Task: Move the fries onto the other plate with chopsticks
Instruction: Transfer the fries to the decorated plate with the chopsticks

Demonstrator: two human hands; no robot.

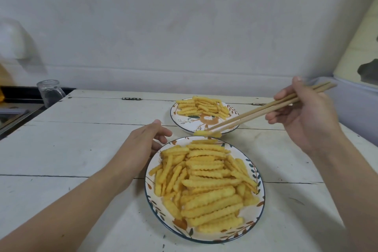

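Wooden chopsticks point(263, 108) in my right hand point(302, 114) pinch a single crinkle-cut fry point(207, 133) above the gap between two patterned plates on a white plank table point(81, 139). My fingers and thumb curl round the sticks near their upper ends, and the tips close on the fry well ahead and to the left of that hand. The fry hangs between the near plate's far rim and the far plate's near rim, touching neither as far as I can tell. My left hand point(147, 141) rests at the near plate's point(260, 206) left edge, fingers loosely curved against the rim, steadying it. By my reckoning the job is well short of half done: the far plate point(231, 129) carries a small heap of fries, while the near plate is piled high. A clear glass mug point(51, 92) stands at the table's far left corner.
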